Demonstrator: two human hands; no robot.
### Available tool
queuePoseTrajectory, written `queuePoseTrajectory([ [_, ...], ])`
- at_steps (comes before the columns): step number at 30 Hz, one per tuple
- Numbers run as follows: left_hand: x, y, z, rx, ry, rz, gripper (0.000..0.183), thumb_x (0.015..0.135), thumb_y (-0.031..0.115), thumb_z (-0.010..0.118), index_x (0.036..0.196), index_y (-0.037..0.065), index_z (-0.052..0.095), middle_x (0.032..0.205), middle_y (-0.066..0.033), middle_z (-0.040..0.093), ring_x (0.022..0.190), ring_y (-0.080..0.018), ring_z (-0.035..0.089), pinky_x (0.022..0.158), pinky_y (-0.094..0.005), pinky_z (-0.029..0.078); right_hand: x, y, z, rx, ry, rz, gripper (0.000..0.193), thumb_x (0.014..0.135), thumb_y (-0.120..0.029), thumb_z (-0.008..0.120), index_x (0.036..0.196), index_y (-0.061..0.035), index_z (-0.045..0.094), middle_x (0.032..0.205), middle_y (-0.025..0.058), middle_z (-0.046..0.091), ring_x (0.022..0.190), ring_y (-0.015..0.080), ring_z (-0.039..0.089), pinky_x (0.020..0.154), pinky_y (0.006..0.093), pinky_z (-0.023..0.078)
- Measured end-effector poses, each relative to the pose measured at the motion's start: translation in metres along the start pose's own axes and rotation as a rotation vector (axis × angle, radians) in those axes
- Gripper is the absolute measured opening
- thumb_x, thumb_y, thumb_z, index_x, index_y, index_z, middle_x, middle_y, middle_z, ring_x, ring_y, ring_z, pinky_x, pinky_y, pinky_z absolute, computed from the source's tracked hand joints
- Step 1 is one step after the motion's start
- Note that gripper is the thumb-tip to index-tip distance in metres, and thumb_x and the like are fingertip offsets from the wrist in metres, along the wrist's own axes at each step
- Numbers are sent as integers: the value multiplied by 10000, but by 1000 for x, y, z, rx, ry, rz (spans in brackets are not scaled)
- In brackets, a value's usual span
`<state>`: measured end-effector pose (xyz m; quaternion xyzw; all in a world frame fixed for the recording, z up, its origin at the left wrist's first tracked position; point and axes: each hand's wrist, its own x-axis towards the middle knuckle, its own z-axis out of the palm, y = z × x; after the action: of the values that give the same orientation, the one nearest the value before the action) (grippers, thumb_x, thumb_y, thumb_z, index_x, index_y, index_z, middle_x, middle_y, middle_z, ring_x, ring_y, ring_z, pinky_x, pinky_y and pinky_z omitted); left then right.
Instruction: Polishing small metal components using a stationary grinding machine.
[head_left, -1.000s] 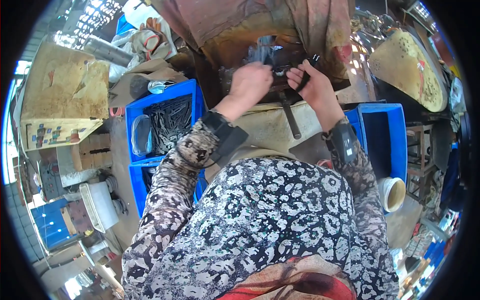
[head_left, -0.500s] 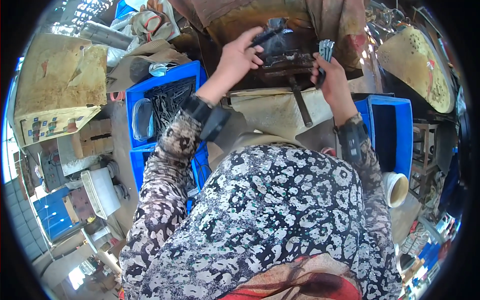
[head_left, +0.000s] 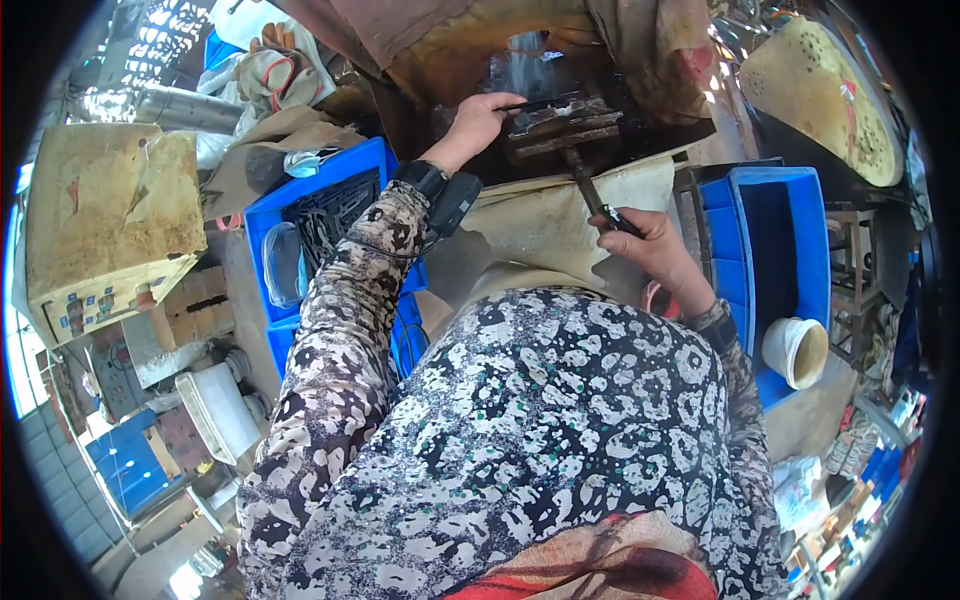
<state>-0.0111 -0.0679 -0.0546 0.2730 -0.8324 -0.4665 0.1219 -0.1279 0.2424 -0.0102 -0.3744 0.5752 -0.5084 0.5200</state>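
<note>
My left hand (head_left: 470, 128) reaches over a dark metal fixture (head_left: 565, 138). Its fingers pinch a thin dark strip (head_left: 540, 103) that lies along the fixture's top. Toward me from the fixture slants a metal lever bar (head_left: 582, 182). My right hand (head_left: 655, 248) is closed round a dark handle-like piece at the bar's near end; its fingers partly hide where the two meet. Behind the fixture, a pale, blurred spray or stream (head_left: 528, 70) shows inside a brown-stained enclosure (head_left: 450, 62).
Left of the fixture stands a blue crate (head_left: 262, 225) holding many dark strips and a clear container. To the right is another blue bin (head_left: 725, 235) with a white bucket (head_left: 795, 352) near it. A pale sheet (head_left: 530, 225) hangs below the fixture. A rusty box (head_left: 115, 205) stands far left.
My left hand has come down and nearer, onto the strip at the fixture. My right hand has dropped from beside the enclosure to the bar's end; the shiny metal pieces it held no longer show.
</note>
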Motion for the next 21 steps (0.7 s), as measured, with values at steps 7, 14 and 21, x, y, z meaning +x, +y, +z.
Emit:
queuePoseTrajectory([
  [7, 9, -16, -12, -75, -94, 31, 355, 829, -100, 530, 1111, 52, 683, 1034, -107, 705, 974, -193, 656, 898, -269, 472, -13, -19, 10, -89, 1, 22, 384, 789, -104, 774, 1150, -40, 662, 793, -47, 592, 730, 23, 492, 663, 188, 438],
  [14, 6, -17, -11, 585, -73, 266, 411, 804, -18, 546, 1139, 176, 682, 1025, -185, 667, 950, -344, 643, 837, -383, 508, -9, -7, 13, -221, 14, -70, 408, 776, -110, 781, 1154, -32, 649, 790, 10, 623, 725, 31, 502, 660, 215, 450],
  [21, -12, 33, -30, 819, -185, 177, 410, 798, 40, 550, 1155, 203, 669, 1015, -151, 669, 945, -364, 626, 807, -435, 505, -2, -14, 15, -559, 32, -366, 310, 748, -85, 758, 1040, -44, 663, 843, 134, 669, 698, 241, 647, 647, 305, 503],
])
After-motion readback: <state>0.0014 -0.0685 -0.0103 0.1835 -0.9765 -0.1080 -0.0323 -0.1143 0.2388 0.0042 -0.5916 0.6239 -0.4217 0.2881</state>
